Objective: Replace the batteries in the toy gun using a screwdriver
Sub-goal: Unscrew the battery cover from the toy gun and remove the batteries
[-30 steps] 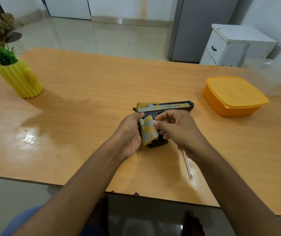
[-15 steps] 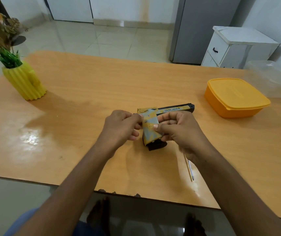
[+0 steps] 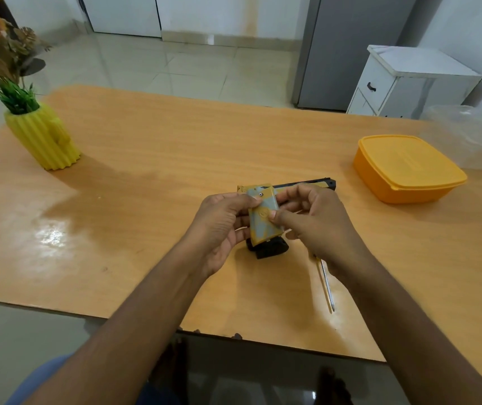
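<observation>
Two hands meet over the toy gun (image 3: 266,226), which you hold just above the near middle of the table (image 3: 152,159), grip toward you and barrel pointing far right. Your left hand (image 3: 219,226) curls around the left side of the grip, thumb and fingertips pinching its edge. Your right hand (image 3: 312,223) pinches the yellow-grey panel on the grip's face, thumb pressed near its round mark. A small screw head shows at the far end of that panel. The step looks like working the battery cover, so hold the gun steady with the left hand and keep your fingers off the screw. If the cover resists, judge whether the screw is still seated before you pull harder.

The screwdriver (image 3: 325,285) lies on the table just near your right wrist, tip toward you, within easy reach.

Farther right sits an orange box (image 3: 409,168) with its lid on; what it holds cannot be seen. Behind it a clear plastic tub (image 3: 464,127) is too faint to judge. At the far left a yellow ribbed pot (image 3: 44,138) holds a green plant and dried flowers.
</observation>
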